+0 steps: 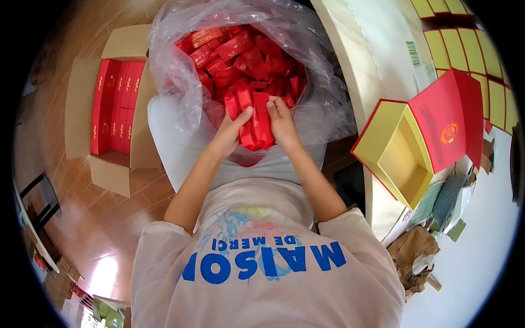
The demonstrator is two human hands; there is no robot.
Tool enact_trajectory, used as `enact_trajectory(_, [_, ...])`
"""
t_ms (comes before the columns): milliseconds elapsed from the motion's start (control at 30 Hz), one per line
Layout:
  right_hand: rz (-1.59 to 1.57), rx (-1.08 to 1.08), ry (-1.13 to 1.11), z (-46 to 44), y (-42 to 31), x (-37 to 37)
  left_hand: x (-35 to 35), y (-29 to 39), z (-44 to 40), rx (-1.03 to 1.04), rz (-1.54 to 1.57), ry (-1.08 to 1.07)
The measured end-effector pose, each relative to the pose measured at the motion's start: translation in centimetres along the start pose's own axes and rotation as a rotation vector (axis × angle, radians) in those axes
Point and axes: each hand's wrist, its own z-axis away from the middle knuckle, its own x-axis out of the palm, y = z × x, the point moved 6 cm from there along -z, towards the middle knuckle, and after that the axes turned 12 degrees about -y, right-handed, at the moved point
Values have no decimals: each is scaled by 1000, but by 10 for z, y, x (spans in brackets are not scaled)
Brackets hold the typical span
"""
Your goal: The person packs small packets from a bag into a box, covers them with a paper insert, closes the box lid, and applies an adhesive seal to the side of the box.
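The left hand (231,132) is gripping a bunch of shiny red foil packets (246,117) from one side, its thumb lying across them and its fingers curling beneath. Facing it, the right hand (282,123) is pinching the end of the rightmost packet in the bunch between thumb and fingertips. Beyond both hands, more red packets are filling a large clear plastic bag (322,104), whose crumpled rim is spreading around them. To the left of the left hand, an open brown cardboard carton (79,109) is holding upright red boxes with gold lettering (104,112). To the right of the right hand, an open red gift box with a yellow interior (403,161) is sitting on a pale tabletop (350,49).
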Motion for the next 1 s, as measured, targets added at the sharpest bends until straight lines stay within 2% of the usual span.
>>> enact_trajectory(33, [75,-86,101,13,-32,-2,12,1,-1,-30,-102,-28])
enact_trajectory(67, [76,-96,112,19,-39,-4,22,3,-2,-57,-205,-57])
enact_trajectory(133, [121,-109,260,26,-54,-19,42,11,2,-55,-218,-85])
enact_trajectory(200, [127,-144,276,36,-77,-31,72,21,9,-39,-378,-198])
enact_trajectory(267, [220,-246,320,59,-118,-41,84,30,11,20,-389,-190])
enact_trajectory(333, [398,-507,322,102,-182,-50,98,50,13,62,-305,-128])
enact_trajectory(367, [415,-512,367,119,-199,-61,104,63,12,78,-297,-121])
enact_trajectory(433, [779,-882,419,163,-239,-68,128,89,11,128,-301,-141])
enact_trajectory(467, [801,-877,457,174,-245,-82,143,101,11,165,-310,-167])
enact_trajectory(567, [1073,-551,451,186,-247,-118,190,120,6,173,-369,-314])
enact_trajectory(600, [1084,-549,472,192,-242,-130,206,124,5,171,-397,-369])
enact_trajectory(700, [1208,-188,383,186,-190,-161,254,125,-5,261,-431,-470])
enact_trajectory(833, [1205,-232,418,184,-195,-199,309,105,-22,257,-492,-635])
enact_trajectory(900, [957,-405,512,198,-198,-225,343,93,-20,313,-565,-747])
enact_trajectory(933, [957,-410,516,201,-202,-231,357,86,-20,365,-589,-793])
enact_trajectory(1000, [488,-348,603,209,-207,-254,379,73,-29,470,-654,-845])
